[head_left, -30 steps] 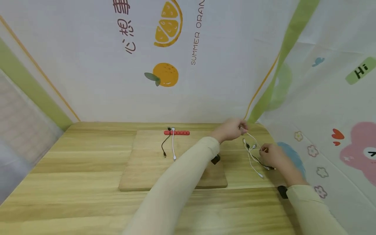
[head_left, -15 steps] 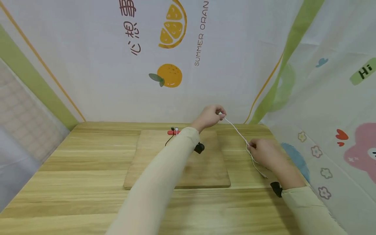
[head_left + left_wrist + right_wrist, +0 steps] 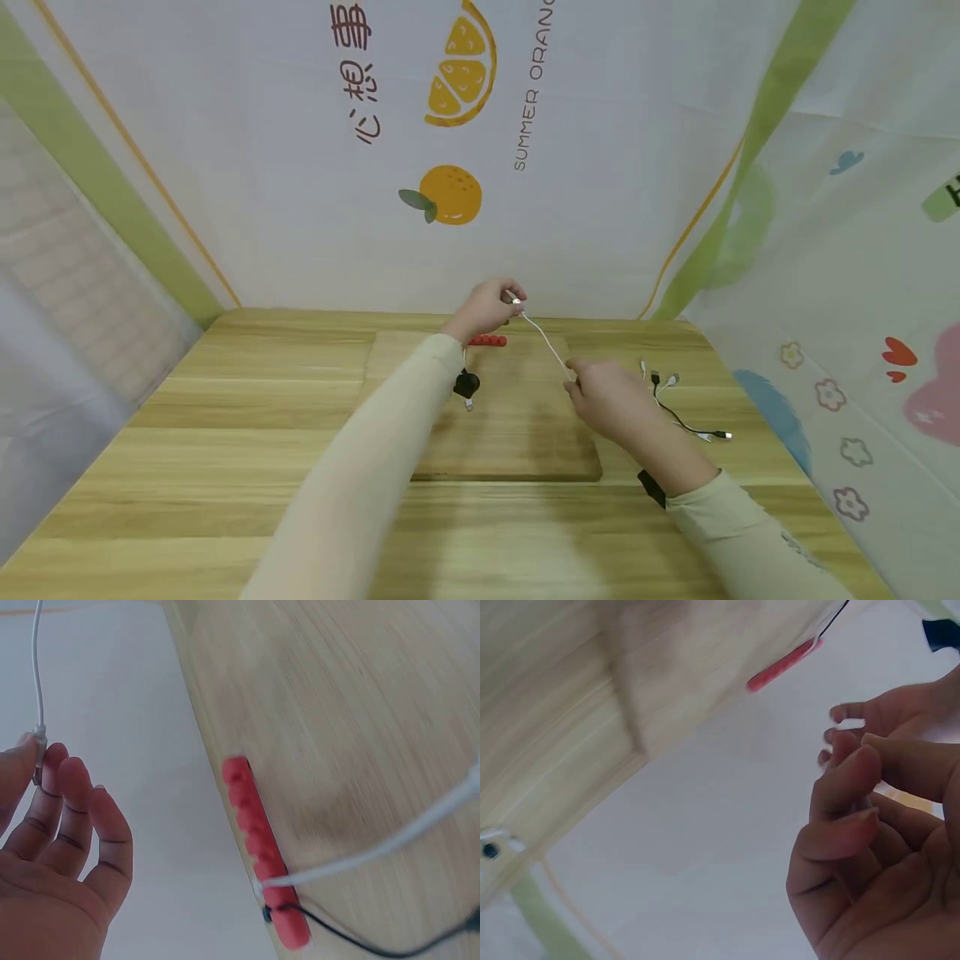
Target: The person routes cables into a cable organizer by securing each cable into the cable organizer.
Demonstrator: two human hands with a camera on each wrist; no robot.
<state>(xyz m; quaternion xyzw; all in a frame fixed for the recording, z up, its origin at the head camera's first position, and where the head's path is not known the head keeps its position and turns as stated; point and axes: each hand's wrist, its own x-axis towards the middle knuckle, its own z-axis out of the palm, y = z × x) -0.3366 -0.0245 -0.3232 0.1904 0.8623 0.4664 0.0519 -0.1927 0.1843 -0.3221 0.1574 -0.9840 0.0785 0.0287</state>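
Note:
Between thumb and forefinger, my left hand point(image 3: 486, 307) pinches the plug end of a white charging cable point(image 3: 545, 337). The plug point(image 3: 40, 754) shows in the left wrist view. My right hand point(image 3: 611, 396) pinches the same cable lower down, so it runs slanting between the two hands over the wooden board. Below the left hand, a red cable holder point(image 3: 255, 832) with a row of notches lies at the board's far edge. A white cable point(image 3: 375, 855) and a black cable point(image 3: 352, 941) sit in notches at one end of it; other notches hold nothing.
Right of the board point(image 3: 517, 450), several loose black and white cables point(image 3: 678, 414) lie on the wooden table point(image 3: 225, 467). A printed white curtain point(image 3: 585, 225) hangs behind the table, and another point(image 3: 862, 283) along its right side.
Both hands have moved left from the loose cables, drawing one white cable out of the pile and over the board. The head view has shifted slightly.

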